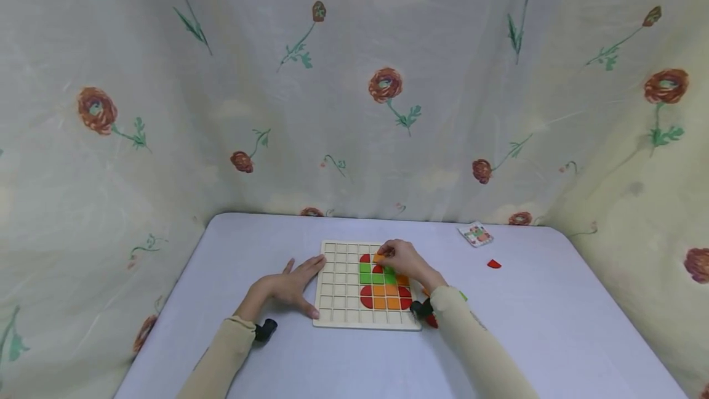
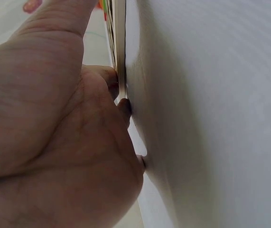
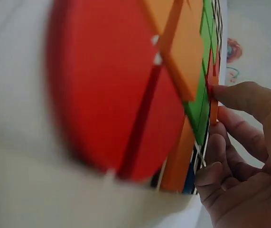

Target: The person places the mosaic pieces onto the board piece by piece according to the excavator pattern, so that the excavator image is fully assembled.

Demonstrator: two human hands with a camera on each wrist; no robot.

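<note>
- The orange tile [image 1: 379, 257] sits at the fingertips of the right hand [image 1: 407, 260], over the far row of coloured pieces on the grid board [image 1: 338, 285].
- In the right wrist view, the orange tile [image 3: 214, 110] is pinched edge-on between the thumb and a finger of the right hand [image 3: 242, 156]; it touches the board surface beside the green tiles [image 3: 202, 97].
- On the board, red curved pieces, green tiles [image 1: 376, 276] and orange squares [image 1: 386, 297] fill the right half; the left half shows bare cells.
- The left hand [image 1: 290, 285] lies flat on the table [image 1: 554, 325], fingers straight, pressing against the left edge of the grid board.
- In the left wrist view, the left hand [image 2: 59, 137] touches the board edge [image 2: 120, 52]; it holds nothing.
- A loose red piece [image 1: 493, 264] lies on the table, well apart to the right of the board.
- A small card [image 1: 476, 234] lies farther away, near the floral curtain [image 1: 354, 79].
</note>
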